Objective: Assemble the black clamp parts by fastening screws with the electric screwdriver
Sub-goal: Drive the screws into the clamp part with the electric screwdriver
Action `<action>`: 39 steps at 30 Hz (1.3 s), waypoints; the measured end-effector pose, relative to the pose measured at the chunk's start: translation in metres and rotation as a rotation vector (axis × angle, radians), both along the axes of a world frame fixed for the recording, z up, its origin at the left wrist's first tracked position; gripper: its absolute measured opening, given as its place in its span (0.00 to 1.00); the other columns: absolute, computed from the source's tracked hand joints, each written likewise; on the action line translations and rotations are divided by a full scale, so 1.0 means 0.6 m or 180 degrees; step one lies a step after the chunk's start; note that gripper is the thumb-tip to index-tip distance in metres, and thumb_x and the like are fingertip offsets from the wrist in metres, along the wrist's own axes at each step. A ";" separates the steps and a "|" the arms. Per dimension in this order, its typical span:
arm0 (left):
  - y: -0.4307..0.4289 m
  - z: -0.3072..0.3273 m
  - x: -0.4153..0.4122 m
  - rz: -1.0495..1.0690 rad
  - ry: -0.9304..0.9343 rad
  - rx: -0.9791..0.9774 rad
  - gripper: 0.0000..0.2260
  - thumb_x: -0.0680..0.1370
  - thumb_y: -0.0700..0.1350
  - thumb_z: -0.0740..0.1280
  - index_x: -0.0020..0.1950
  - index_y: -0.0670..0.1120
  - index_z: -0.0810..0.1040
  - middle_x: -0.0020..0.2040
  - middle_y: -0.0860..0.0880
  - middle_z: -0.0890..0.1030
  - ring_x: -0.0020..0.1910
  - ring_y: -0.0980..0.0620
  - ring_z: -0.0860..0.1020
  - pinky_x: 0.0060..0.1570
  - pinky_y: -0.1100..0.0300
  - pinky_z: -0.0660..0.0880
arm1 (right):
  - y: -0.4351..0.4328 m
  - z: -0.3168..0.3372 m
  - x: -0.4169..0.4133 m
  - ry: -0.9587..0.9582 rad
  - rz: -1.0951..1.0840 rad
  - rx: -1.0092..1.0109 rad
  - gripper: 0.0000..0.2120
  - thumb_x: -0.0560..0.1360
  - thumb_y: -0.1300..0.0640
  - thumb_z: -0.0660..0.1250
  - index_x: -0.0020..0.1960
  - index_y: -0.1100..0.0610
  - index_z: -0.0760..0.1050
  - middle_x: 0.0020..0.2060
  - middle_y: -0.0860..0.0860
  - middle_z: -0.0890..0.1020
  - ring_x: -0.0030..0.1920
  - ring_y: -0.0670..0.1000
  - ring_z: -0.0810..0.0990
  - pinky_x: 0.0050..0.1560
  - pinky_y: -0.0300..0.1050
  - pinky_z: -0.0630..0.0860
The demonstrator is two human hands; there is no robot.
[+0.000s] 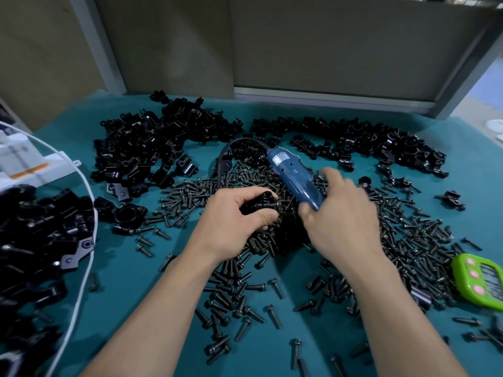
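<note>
Centrally, over the screws [408,240] heaped on the teal table [130,268], the left hand [231,221] holds a black clamp part [261,203] in a closed grip, while the blurred right hand [340,213] meets the lower end of the blue electric screwdriver [291,172], its grip impossible to tell.

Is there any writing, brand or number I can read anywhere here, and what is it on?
White label on the blue electric screwdriver: printed lines, too blurred to read.
Green device with pink buttons: its display is too blurred to read.
Orange strip on the white box: too small to tell whether it bears text.
Nothing here can be quoted.
</note>
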State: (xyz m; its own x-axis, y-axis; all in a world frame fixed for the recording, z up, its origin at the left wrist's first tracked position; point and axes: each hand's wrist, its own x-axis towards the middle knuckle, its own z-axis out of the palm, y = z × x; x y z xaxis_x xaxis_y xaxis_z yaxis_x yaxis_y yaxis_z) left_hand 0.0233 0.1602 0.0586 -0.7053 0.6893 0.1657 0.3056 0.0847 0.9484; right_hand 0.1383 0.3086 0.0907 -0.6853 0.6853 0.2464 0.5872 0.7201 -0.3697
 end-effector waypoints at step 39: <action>-0.008 0.009 -0.012 0.0464 -0.0277 0.0050 0.20 0.78 0.42 0.76 0.46 0.72 0.84 0.45 0.54 0.88 0.38 0.51 0.87 0.47 0.53 0.85 | 0.055 0.070 -0.094 0.5115 -0.0028 -0.5143 0.07 0.75 0.66 0.63 0.49 0.57 0.69 0.31 0.51 0.74 0.28 0.51 0.72 0.36 0.42 0.75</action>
State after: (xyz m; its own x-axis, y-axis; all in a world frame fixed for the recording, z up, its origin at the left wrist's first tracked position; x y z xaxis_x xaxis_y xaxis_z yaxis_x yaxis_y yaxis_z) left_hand 0.0163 0.1555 0.0640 -0.8098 0.5764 0.1096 0.2078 0.1071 0.9723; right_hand 0.0817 0.3417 0.1326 -0.5533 0.8158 -0.1685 -0.6864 -0.5611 -0.4626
